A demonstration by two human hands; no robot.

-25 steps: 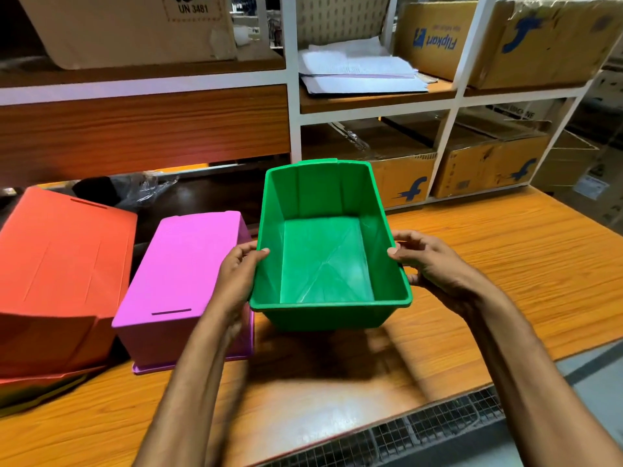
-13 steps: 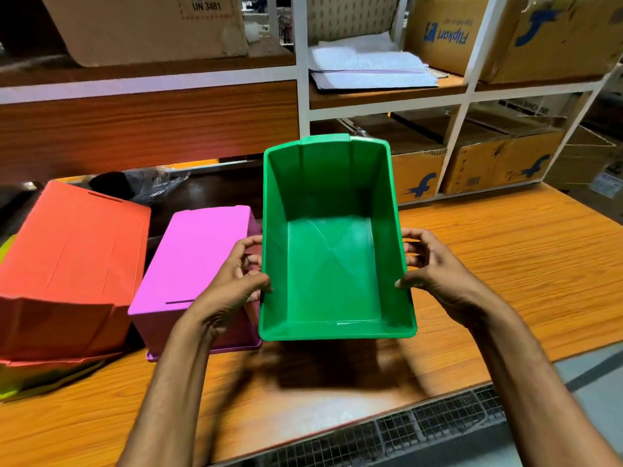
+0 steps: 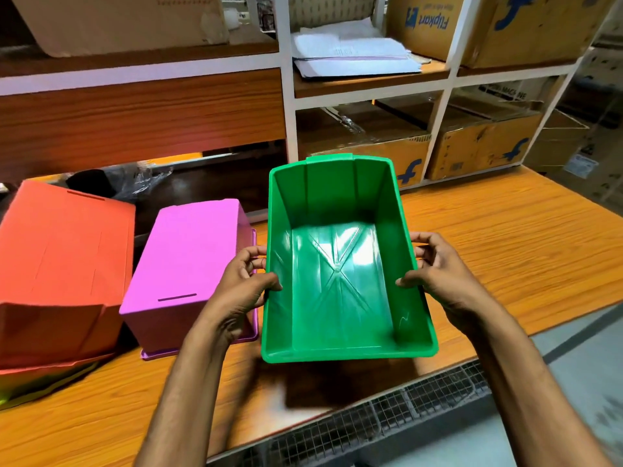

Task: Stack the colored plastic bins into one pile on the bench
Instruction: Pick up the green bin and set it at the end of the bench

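Observation:
A green bin [image 3: 337, 264] is held above the wooden bench [image 3: 505, 251], its open side tipped toward me. My left hand [image 3: 242, 284] grips its left rim, thumb inside and fingers outside. My right hand [image 3: 438, 278] grips the right rim the same way. To the left a pink bin [image 3: 188, 264] lies upside down on the bench. Further left an orange bin [image 3: 60, 264] lies upside down on top of a yellow-green bin [image 3: 20, 396], of which only an edge shows.
White shelving [image 3: 286, 96] with cardboard boxes [image 3: 472, 150] and a stack of papers [image 3: 354, 55] stands behind the bench. A black object and clear plastic wrap [image 3: 135, 183] lie behind the pink bin. A wire mesh [image 3: 387, 423] runs along the bench's front edge.
Both hands have tilted the green bin further toward me and drawn it nearer, so more of its inside floor shows. The pink and orange bins have not moved.

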